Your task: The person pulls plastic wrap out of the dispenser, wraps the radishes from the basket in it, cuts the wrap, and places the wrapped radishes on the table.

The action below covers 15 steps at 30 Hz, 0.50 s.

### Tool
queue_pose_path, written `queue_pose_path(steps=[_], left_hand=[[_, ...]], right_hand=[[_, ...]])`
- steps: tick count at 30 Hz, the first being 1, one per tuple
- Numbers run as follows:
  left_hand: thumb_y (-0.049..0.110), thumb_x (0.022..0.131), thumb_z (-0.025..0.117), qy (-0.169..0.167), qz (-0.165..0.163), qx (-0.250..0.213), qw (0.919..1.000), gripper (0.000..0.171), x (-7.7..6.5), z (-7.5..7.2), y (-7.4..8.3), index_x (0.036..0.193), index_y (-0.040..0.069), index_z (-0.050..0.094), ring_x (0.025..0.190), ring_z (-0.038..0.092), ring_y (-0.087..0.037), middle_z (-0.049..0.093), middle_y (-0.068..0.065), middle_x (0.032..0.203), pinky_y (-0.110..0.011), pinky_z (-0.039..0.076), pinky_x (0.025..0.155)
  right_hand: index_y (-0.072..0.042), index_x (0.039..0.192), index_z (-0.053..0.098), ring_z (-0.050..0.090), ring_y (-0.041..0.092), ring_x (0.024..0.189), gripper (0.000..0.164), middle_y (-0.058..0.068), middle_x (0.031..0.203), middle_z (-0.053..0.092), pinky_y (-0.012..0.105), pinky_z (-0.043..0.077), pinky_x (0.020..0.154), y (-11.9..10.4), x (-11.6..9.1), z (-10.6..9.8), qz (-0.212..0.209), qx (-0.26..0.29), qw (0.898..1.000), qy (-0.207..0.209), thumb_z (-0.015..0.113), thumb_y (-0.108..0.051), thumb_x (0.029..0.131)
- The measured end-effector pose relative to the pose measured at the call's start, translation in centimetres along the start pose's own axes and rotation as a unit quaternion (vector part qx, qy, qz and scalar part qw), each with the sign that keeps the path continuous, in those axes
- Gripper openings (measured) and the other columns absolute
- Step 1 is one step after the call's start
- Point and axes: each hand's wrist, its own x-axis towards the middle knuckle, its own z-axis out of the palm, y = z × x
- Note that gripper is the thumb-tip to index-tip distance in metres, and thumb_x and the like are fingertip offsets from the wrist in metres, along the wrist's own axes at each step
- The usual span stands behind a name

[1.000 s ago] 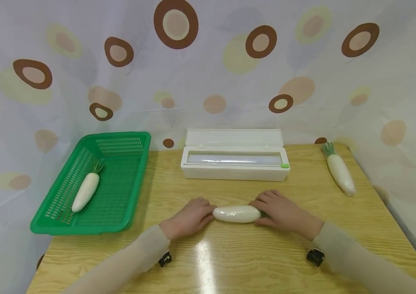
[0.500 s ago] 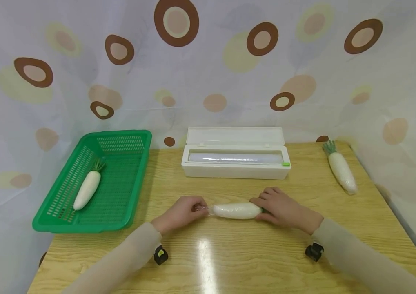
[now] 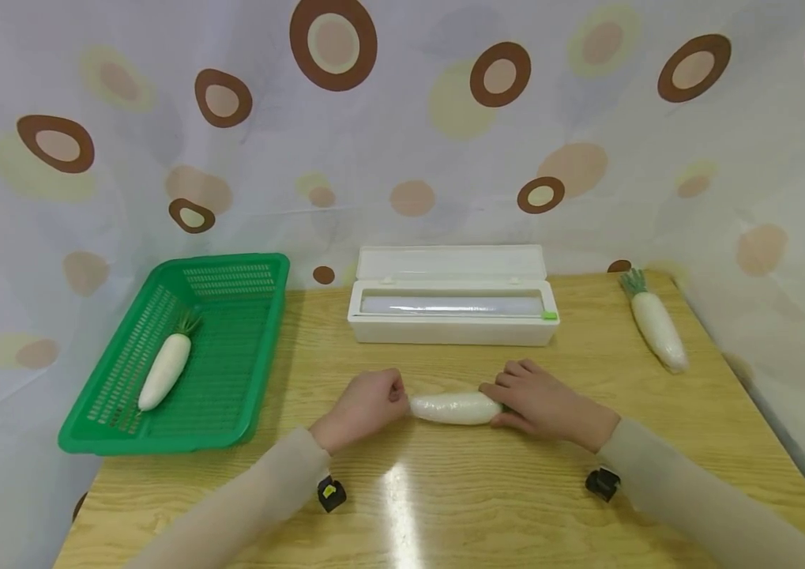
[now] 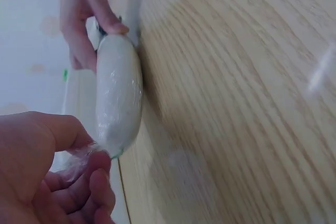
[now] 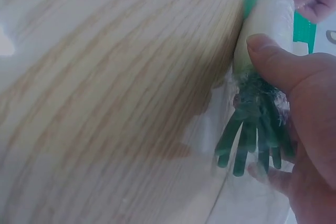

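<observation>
A white radish wrapped in cling film lies crosswise on the wooden table, its tip to the left. My left hand pinches the loose twisted film just past that tip, as the left wrist view shows. At the leafy end, my right hand grips the radish, thumb along its near side. In the right wrist view the green leaves stick out under loose film below the thumb. From the head view those leaves are mostly hidden by the right hand.
Behind the hands stands an open white cling film box with a roll inside. A green basket on the left holds a bare radish. Another wrapped radish lies at the right rear of the table. A patterned curtain hangs behind.
My left hand has gone from touching the radish's tip to drawing out the film there, and has since turned over with fingers curled. The right hand stays on the leafy end.
</observation>
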Motion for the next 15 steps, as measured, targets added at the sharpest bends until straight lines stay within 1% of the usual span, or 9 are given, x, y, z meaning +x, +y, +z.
queue_pose_path(steps=[3, 4, 6, 7, 9, 10, 12, 14, 15], left_hand=[[0.01, 0.086, 0.066, 0.018, 0.022, 0.032, 0.9991, 0.009, 0.0, 0.6, 1.0, 0.08, 0.011, 0.059, 0.057, 0.044, -0.009, 0.053, 0.005, 0.066, -0.025, 0.04, 0.053], [0.009, 0.086, 0.066, 0.022, 0.024, 0.035, 0.9988, 0.011, 0.0, 0.8, 1.3, 0.079, 0.012, 0.058, 0.057, 0.043, -0.009, 0.052, 0.005, 0.065, -0.025, 0.039, 0.052], [0.008, 0.087, 0.065, 0.028, 0.021, 0.015, 0.9993, 0.009, -0.1, 1.2, 1.4, 0.08, 0.011, 0.059, 0.057, 0.043, -0.009, 0.052, 0.005, 0.066, -0.024, 0.04, 0.053], [0.008, 0.088, 0.065, 0.03, 0.013, -0.005, 0.9994, 0.008, -0.1, 1.3, 1.3, 0.081, 0.01, 0.06, 0.058, 0.045, -0.009, 0.053, 0.005, 0.067, -0.024, 0.041, 0.054], [0.013, 0.094, 0.064, 0.03, -0.014, -0.071, 0.9969, 0.01, -0.2, 1.4, 1.0, 0.085, 0.008, 0.063, 0.06, 0.048, -0.009, 0.057, 0.003, 0.069, -0.024, 0.043, 0.056], [0.016, 0.097, 0.062, 0.025, -0.034, -0.115, 0.9924, 0.013, -0.3, 1.4, 0.8, 0.088, 0.007, 0.066, 0.062, 0.051, -0.01, 0.06, 0.002, 0.072, -0.025, 0.045, 0.058], [0.018, 0.104, 0.057, 0.022, -0.053, -0.192, 0.9797, 0.022, -0.3, 1.4, 0.5, 0.092, 0.004, 0.069, 0.068, 0.057, -0.01, 0.065, 0.0, 0.077, -0.025, 0.05, 0.063], [0.019, 0.108, 0.051, 0.022, -0.064, -0.245, 0.9672, 0.029, -0.4, 1.5, 0.4, 0.095, 0.002, 0.071, 0.072, 0.062, -0.012, 0.069, -0.002, 0.081, -0.026, 0.054, 0.066], [0.018, 0.11, 0.049, 0.022, -0.066, -0.261, 0.9628, 0.03, -0.5, 1.6, 0.3, 0.096, 0.002, 0.071, 0.075, 0.064, -0.012, 0.07, -0.003, 0.083, -0.026, 0.055, 0.067]], right_hand=[[-0.005, 0.13, 0.067, 0.055, 0.022, 0.093, 0.047, 0.003, 0.1, 0.067, 0.047, 0.048, 0.091, -0.2, 0.2, -0.1, -0.002, 0.001, 1.0, -0.002, 0.074, -0.036, 0.096], [-0.005, 0.13, 0.067, 0.054, 0.022, 0.092, 0.046, 0.003, 0.099, 0.067, 0.047, 0.048, 0.09, -0.2, 0.2, -0.2, -0.003, 0.002, 1.0, -0.002, 0.074, -0.036, 0.097], [-0.005, 0.13, 0.067, 0.054, 0.022, 0.091, 0.045, 0.003, 0.099, 0.067, 0.046, 0.048, 0.089, -0.3, 0.3, -0.3, -0.005, 0.002, 1.0, -0.002, 0.074, -0.035, 0.096], [-0.005, 0.129, 0.067, 0.054, 0.022, 0.091, 0.045, 0.003, 0.099, 0.067, 0.046, 0.048, 0.088, -0.4, 0.3, -0.3, -0.007, 0.001, 1.0, -0.001, 0.074, -0.035, 0.097], [-0.005, 0.129, 0.067, 0.054, 0.022, 0.091, 0.045, 0.003, 0.099, 0.067, 0.045, 0.048, 0.088, -0.4, 0.4, -0.2, -0.009, 0.001, 1.0, 0.0, 0.074, -0.035, 0.097], [-0.004, 0.129, 0.068, 0.054, 0.022, 0.091, 0.045, 0.003, 0.099, 0.067, 0.045, 0.048, 0.087, -0.3, 0.4, -0.2, -0.01, 0.002, 1.0, 0.003, 0.074, -0.035, 0.096], [-0.004, 0.129, 0.068, 0.054, 0.022, 0.092, 0.046, 0.003, 0.1, 0.067, 0.045, 0.048, 0.087, -0.2, 0.4, -0.1, -0.013, 0.001, 1.0, 0.01, 0.074, -0.035, 0.096], [-0.004, 0.129, 0.068, 0.055, 0.022, 0.092, 0.046, 0.003, 0.1, 0.067, 0.045, 0.048, 0.087, 0.0, 0.4, 0.1, -0.015, 0.0, 1.0, 0.017, 0.075, -0.035, 0.095], [-0.004, 0.129, 0.069, 0.055, 0.022, 0.092, 0.046, 0.003, 0.1, 0.067, 0.045, 0.048, 0.087, 0.1, 0.3, 0.1, -0.017, 0.0, 1.0, 0.019, 0.075, -0.035, 0.095]])
